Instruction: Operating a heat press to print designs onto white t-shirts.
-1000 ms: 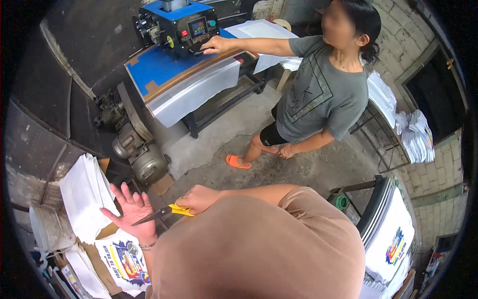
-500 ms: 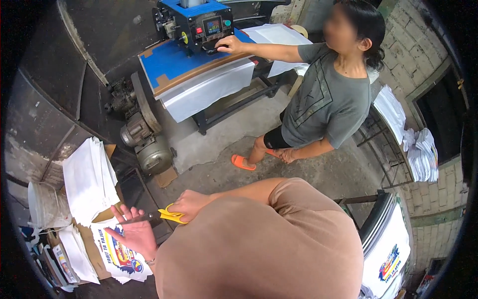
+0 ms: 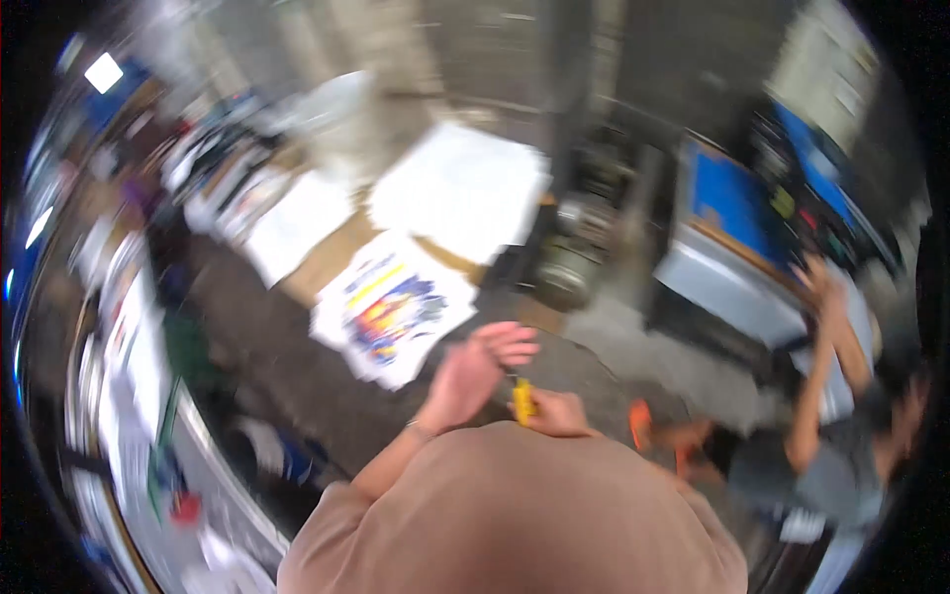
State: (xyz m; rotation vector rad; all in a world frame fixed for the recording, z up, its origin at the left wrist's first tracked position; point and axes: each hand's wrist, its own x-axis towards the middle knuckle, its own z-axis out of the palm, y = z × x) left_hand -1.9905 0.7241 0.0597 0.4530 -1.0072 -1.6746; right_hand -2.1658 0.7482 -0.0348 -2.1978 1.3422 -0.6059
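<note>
My right hand (image 3: pixel 559 412) is closed around the yellow handle of a pair of scissors (image 3: pixel 523 400), held close in front of my body. Their dark blades point up toward my left hand (image 3: pixel 475 374), whose fingers stretch out with nothing seen in them. Whether the blade tips touch my left fingers is blurred. Beyond my left hand lies a stack of printed sheets (image 3: pixel 396 315) with a colourful design.
White blank sheets (image 3: pixel 460 188) and a white bucket (image 3: pixel 336 124) stand behind the prints. At right, a person in a grey shirt (image 3: pixel 836 475) reaches toward a heat press with a blue bed (image 3: pixel 727 193). A compressor (image 3: pixel 569 267) sits between. A long table edge (image 3: pixel 233 475) runs at left.
My view has swung left, so the heat press and person now appear at right and the prints lie ahead. My right hand still holds the scissors beside my left hand.
</note>
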